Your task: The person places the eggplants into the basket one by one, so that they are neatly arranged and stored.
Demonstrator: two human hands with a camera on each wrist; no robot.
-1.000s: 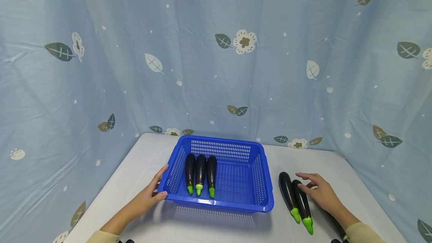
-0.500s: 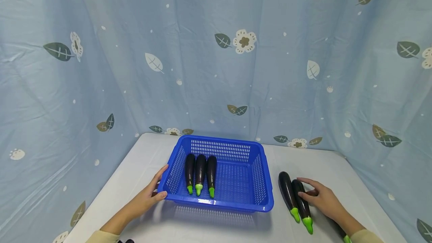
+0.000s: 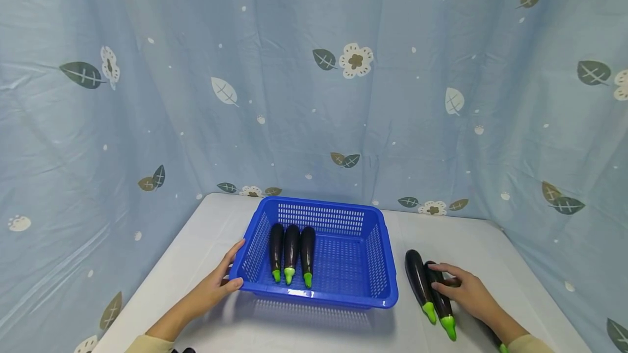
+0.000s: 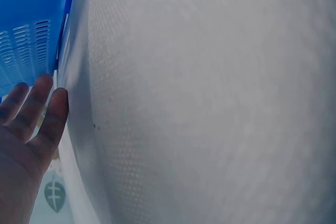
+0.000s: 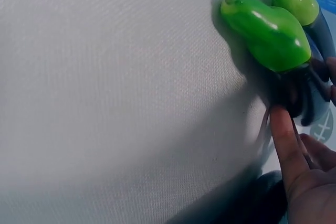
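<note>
In the head view a blue plastic basket [image 3: 324, 297] holds three dark eggplants, the middle one [image 3: 291, 247] side by side with the others. My left hand [image 3: 208, 287] rests at its left front corner, fingers extended along the side wall and thumb at the front rim. Right of the basket, my right hand [image 3: 472, 294] grips an eggplant [image 3: 440, 304] between thumb and fingers. Its bright green stem end [image 5: 268, 32] points toward me. Another eggplant [image 3: 418, 282] lies against its left side. A further eggplant [image 3: 492, 334] is partly hidden beneath the right forearm.
A white cloth-covered table [image 3: 216, 217] carries everything. Behind and beside it hangs a light blue curtain [image 3: 294, 124] with leaf and flower prints. Small dark objects [image 3: 188, 350] show at the bottom edge, near the left sleeve.
My right hand has come down onto the right-hand eggplant of the pair and its fingers have closed around it; that eggplant has shifted slightly. The left hand and basket have stayed put.
</note>
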